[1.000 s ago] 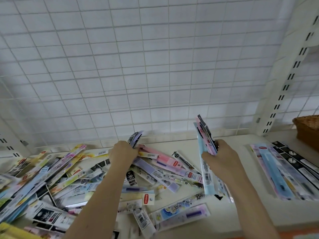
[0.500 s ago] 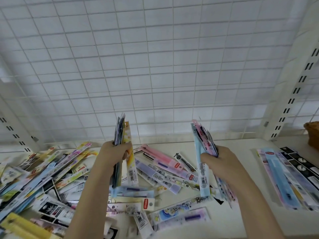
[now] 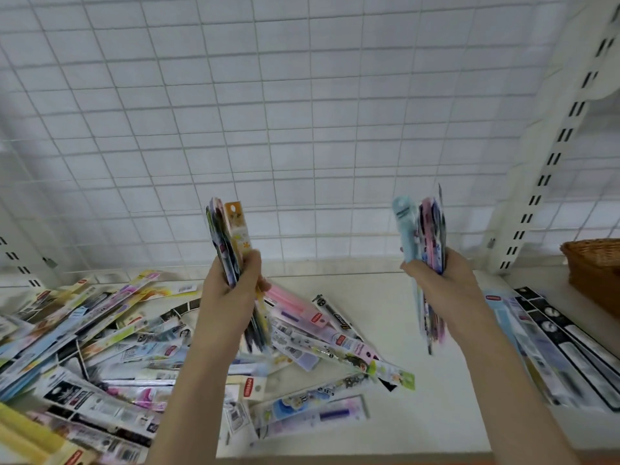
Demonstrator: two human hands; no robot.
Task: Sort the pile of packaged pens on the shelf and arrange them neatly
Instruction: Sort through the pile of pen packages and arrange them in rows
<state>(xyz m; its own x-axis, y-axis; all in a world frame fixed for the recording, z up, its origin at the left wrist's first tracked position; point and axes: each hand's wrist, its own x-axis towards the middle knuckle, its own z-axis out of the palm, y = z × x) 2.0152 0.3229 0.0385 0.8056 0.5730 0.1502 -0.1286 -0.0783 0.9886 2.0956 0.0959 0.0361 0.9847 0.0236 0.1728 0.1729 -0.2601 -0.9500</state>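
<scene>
A loose pile of packaged pens (image 3: 100,347) covers the left and middle of the white shelf (image 3: 419,414). My left hand (image 3: 231,297) grips a small upright bundle of pen packs (image 3: 228,239), one with an orange and yellow card. My right hand (image 3: 443,290) grips another upright bundle of pen packs (image 3: 422,229) with a light blue pack at its front. Both bundles are raised above the shelf, clear of the pile. A neat row of sorted pen packs (image 3: 553,347) lies flat at the right.
A white wire grid panel (image 3: 302,112) backs the shelf. A slotted white upright (image 3: 550,146) stands at the right. A wicker basket (image 3: 597,273) sits at the far right behind the sorted row. A bare strip of shelf lies between pile and row.
My left hand has lifted its packs out of the pile and raised them upright. My right hand has also risen with its bundle. The view has tilted slightly.
</scene>
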